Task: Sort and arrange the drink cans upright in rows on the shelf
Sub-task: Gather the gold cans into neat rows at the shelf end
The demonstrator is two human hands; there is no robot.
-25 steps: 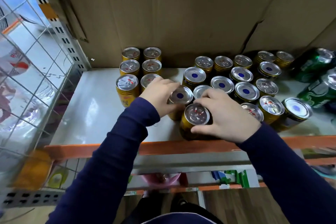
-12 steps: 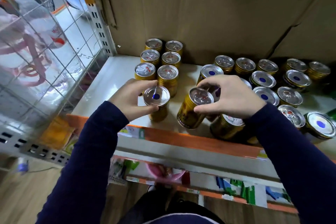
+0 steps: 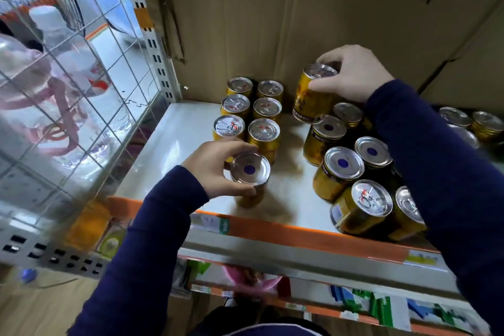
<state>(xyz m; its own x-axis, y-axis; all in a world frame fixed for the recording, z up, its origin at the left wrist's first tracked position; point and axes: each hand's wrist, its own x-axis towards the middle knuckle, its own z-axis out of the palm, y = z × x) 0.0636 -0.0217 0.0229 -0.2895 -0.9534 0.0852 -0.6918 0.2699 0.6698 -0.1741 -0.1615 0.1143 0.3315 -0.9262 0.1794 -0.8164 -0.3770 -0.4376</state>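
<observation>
Right hand (image 3: 354, 73) lifted can (image 3: 308, 102), left hand (image 3: 215, 166) gripping

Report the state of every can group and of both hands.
Blue-dot can: upright, blue-dot end up, gripped by left hand.
Gold can: lifted, tilted, gripped at its top by right hand.
Six-can block: upright, two columns.
Right cluster: standing, tops mixed.

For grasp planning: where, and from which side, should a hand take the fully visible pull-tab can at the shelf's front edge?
Grip the pull-tab can round its upper wall, from front-left: it stands upright, other cans crowding its back and right.
</observation>
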